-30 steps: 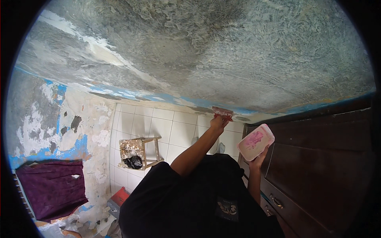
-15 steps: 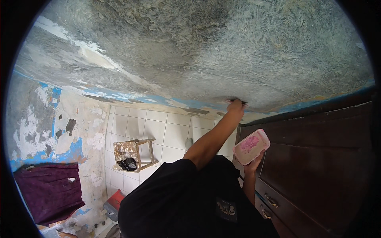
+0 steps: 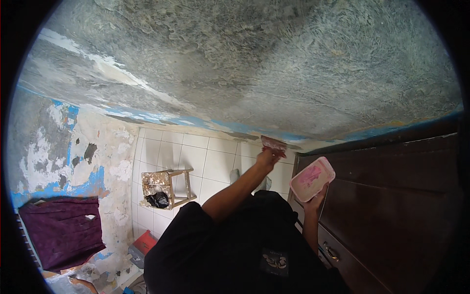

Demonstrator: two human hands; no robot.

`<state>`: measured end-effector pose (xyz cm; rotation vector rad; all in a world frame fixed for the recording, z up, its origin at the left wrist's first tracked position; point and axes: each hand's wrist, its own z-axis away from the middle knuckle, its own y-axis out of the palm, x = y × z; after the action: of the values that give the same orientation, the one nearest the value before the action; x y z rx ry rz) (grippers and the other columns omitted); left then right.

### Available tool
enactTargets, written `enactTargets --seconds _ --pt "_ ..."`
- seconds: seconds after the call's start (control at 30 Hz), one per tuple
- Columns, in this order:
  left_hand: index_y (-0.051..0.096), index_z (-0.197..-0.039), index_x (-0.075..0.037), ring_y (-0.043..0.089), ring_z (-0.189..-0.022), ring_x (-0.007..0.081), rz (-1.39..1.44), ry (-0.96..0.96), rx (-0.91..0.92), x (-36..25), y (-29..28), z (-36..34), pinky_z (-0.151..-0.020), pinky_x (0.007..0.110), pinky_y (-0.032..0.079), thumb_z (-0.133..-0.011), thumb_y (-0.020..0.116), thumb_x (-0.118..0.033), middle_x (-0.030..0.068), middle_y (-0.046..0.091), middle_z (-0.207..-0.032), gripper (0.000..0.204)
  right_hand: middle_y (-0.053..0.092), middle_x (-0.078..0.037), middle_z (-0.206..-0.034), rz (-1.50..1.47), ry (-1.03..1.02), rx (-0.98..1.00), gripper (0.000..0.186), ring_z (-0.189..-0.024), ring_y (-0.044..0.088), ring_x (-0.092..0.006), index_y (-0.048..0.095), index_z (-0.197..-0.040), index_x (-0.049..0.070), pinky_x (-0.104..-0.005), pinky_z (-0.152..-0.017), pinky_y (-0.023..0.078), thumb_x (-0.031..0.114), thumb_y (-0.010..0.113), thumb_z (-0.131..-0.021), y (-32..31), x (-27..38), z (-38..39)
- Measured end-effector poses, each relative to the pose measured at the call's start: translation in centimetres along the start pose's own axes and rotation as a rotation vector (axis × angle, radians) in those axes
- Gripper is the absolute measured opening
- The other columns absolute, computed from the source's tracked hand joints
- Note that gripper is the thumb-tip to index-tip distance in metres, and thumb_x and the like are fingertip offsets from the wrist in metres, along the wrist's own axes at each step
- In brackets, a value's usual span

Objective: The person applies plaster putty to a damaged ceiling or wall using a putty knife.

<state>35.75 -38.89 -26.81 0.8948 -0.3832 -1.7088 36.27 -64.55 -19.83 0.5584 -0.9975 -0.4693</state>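
Note:
My left hand (image 3: 268,157) is closed round a wide, reddish putty scraper (image 3: 274,143). Pale smears show on the scraper's blade, which lies over the lower strip of the grey plastered wall (image 3: 235,63); whether it touches the wall I cannot tell. My right hand (image 3: 315,200) grips a shallow pink-rimmed plastic tub (image 3: 313,179) from its lower side, tilted with its inside facing up. Pink paste and a pale smooth layer show inside the tub.
A dark brown wooden cabinet (image 3: 387,196) with metal handles stands close on the right. On the white tiled floor (image 3: 210,164) is a paint-spattered wooden stool (image 3: 159,188) bearing a black plastic bag (image 3: 158,200). Purple cloth (image 3: 63,232) hangs on the peeling left wall.
My left hand has drawn down and left from the wall, and the scraper's broad face now shows. My right hand and the tub have stayed nearly in place.

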Motion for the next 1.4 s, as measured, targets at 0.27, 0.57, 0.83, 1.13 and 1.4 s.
enactTargets --seconds 0.27,0.57,0.83,1.13,1.4 --pt "0.056 -0.108 0.008 0.066 -0.094 0.0290 0.117 0.168 -0.206 -6.3 3.1 -3.8 -0.078 0.038 0.058 -0.089 0.053 0.007 0.0198 0.066 -0.098 0.020 0.040 -0.012 -0.151 -0.073 0.138 0.080 0.069 -0.138 0.042 -0.0333 0.031 -0.153 0.013 -0.0523 -0.114 0.036 0.056 0.044 -0.100 0.1 -1.1 -1.6" --pt "0.055 -0.111 0.006 0.067 -0.107 0.0277 0.048 0.314 -0.021 -15.3 15.9 17.5 -0.096 0.034 0.056 -0.096 0.052 -0.001 0.0175 0.067 -0.112 0.017 0.046 -0.009 -0.146 -0.116 0.189 0.115 0.068 -0.134 0.047 -0.0304 0.036 -0.151 0.016 -0.0540 -0.109 0.042 0.059 0.046 -0.099 -1.4 -0.6 -2.9" --pt "0.053 -0.117 0.007 0.067 -0.106 0.0314 0.136 0.432 -0.227 -11.7 7.9 17.3 -0.098 0.036 0.055 -0.096 0.054 -0.004 0.0174 0.064 -0.114 0.023 0.045 -0.008 -0.146 -0.072 0.183 0.079 0.067 -0.133 0.047 -0.0294 0.037 -0.150 0.015 -0.0503 -0.111 0.040 0.058 0.047 -0.099 -0.9 0.8 -4.2" --pt "0.061 -0.099 0.012 0.072 -0.085 0.0300 0.006 0.359 -0.334 -10.1 -3.4 -0.1 -0.067 0.032 0.062 -0.090 0.053 -0.001 0.0222 0.068 -0.092 0.018 0.042 -0.009 -0.150 0.035 0.115 0.039 0.068 -0.136 0.043 -0.0303 0.033 -0.152 0.013 -0.0482 -0.113 0.038 0.056 0.046 -0.100 1.6 1.1 -4.5" --pt "0.068 -0.086 0.006 0.066 -0.062 0.0180 -0.084 0.469 -0.440 -14.1 6.9 6.4 -0.057 0.027 0.054 -0.087 0.063 -0.006 0.0135 0.069 -0.080 0.013 0.040 -0.010 -0.151 0.038 0.123 0.124 0.071 -0.138 0.042 -0.0308 0.029 -0.153 0.012 -0.0485 -0.113 0.037 0.057 0.045 -0.101 2.2 -0.8 -6.1"
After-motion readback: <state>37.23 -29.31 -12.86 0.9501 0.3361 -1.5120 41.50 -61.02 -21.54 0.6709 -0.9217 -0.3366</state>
